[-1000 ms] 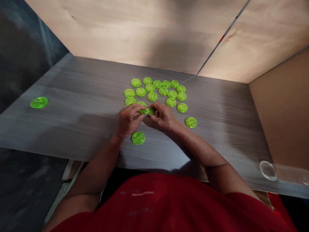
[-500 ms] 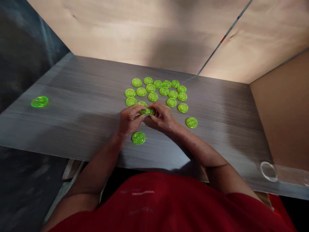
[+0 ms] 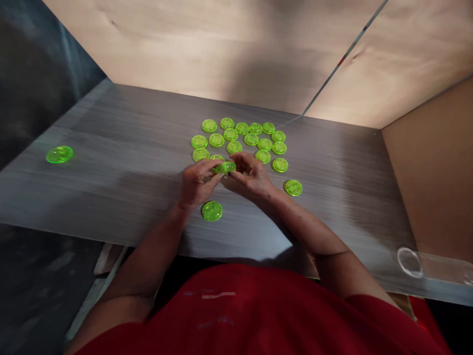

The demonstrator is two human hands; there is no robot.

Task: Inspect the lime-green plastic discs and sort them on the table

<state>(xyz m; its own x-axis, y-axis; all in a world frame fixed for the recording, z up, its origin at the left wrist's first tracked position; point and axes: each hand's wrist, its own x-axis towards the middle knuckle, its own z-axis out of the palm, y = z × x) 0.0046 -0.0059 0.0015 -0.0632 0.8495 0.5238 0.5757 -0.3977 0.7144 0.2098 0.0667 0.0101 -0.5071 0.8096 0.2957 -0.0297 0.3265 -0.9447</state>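
Note:
My left hand (image 3: 197, 183) and my right hand (image 3: 251, 178) meet over the middle of a grey wood-grain table (image 3: 111, 148). Together their fingertips pinch one bright green translucent disc (image 3: 226, 167), held just above the surface. Right behind the hands lies a cluster of several identical green discs (image 3: 242, 136) in rough rows. A single disc (image 3: 212, 210) lies below my left hand. Another disc (image 3: 293, 187) lies to the right of my right wrist.
One more green disc (image 3: 59, 154) sits alone at the table's far left edge. A clear plastic tube (image 3: 432, 266) with a ring-shaped opening lies at the near right edge. Plywood walls rise behind and a brown panel (image 3: 436, 172) stands on the right.
The held disc has shifted slightly up and tilted between the fingertips. Both hands stay in the same place.

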